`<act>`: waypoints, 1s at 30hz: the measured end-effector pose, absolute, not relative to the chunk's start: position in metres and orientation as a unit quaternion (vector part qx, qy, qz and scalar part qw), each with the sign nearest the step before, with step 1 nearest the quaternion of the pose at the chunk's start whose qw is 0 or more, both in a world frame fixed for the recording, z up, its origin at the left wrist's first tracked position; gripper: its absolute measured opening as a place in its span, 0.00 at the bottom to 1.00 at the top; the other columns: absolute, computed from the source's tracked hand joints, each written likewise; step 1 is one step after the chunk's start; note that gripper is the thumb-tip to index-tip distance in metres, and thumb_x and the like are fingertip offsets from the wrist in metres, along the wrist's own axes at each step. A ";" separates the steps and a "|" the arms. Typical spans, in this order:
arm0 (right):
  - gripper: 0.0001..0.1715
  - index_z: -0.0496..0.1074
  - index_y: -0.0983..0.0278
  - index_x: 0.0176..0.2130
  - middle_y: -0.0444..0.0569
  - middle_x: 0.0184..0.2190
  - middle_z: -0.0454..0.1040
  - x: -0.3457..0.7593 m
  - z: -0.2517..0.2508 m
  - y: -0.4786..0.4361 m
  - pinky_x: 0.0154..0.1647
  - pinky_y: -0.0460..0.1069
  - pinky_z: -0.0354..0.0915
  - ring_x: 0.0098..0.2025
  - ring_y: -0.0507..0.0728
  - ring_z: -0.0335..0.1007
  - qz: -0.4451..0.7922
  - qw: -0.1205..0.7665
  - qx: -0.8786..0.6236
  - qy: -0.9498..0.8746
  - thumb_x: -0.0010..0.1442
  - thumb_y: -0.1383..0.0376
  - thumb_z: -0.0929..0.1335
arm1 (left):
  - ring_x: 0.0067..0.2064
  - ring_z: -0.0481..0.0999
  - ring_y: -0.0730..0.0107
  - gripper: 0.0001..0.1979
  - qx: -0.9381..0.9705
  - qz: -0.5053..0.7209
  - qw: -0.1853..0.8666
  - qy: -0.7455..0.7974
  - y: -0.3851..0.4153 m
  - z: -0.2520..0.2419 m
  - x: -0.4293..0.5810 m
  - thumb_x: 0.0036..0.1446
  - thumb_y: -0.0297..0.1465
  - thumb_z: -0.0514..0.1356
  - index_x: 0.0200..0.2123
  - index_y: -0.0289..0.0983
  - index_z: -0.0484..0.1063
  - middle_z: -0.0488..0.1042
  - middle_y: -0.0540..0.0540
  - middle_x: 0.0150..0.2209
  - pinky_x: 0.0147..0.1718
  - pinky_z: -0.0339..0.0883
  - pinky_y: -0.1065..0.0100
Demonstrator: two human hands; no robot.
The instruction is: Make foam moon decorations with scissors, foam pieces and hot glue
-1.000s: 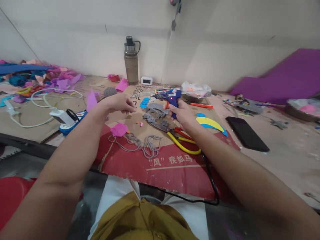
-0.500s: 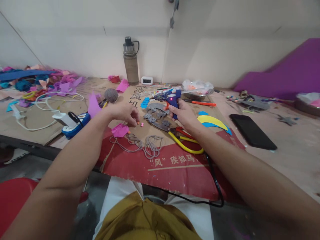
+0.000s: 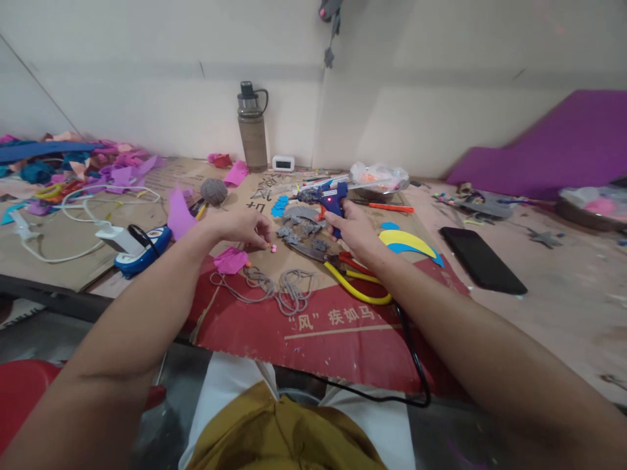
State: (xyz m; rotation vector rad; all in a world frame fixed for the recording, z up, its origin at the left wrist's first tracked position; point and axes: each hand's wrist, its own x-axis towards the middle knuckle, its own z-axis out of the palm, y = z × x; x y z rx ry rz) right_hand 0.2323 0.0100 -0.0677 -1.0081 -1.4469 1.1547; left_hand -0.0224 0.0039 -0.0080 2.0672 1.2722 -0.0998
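The right hand point(image 3: 355, 227) has its grip closed on the glue gun point(image 3: 329, 192), in the middle of the worktop point(image 3: 563, 287), nearer its far edge. The left hand point(image 3: 242, 226) bends its fingertips down at a pink bead point(image 3: 273, 249), slightly nearer the front edge; I cannot tell if this grip pinches it.

1. My left arm stretches in from 7 o'clock. The left hand point(image 3: 243, 227) is palm down, fingers curled, tips bunched low.
2. My right arm stretches in from 4 o'clock. The right hand point(image 3: 356, 230) is closed in a grip.
3. The right hand sits at 3 o'clock of the left, apart.
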 end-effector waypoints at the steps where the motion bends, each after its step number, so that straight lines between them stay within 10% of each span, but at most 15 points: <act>1: 0.13 0.61 0.61 0.38 0.40 0.26 0.69 0.232 -0.067 0.010 0.19 0.44 0.55 0.21 0.48 0.56 0.476 0.493 -0.419 -0.596 0.51 0.61 0.67 | 0.25 0.72 0.73 0.11 0.800 -0.037 0.348 0.487 0.006 -0.009 -0.024 0.47 0.36 0.64 0.34 0.38 0.77 0.76 0.49 0.25 0.25 0.58 0.73; 30: 0.13 0.62 0.62 0.38 0.42 0.29 0.72 0.232 -0.065 0.009 0.18 0.44 0.54 0.21 0.48 0.56 0.488 0.494 -0.422 -0.583 0.52 0.63 0.66 | 0.33 0.75 0.73 0.09 0.859 -0.008 0.277 0.430 0.007 -0.013 -0.012 0.50 0.33 0.64 0.34 0.38 0.80 0.80 0.49 0.32 0.33 0.60 0.74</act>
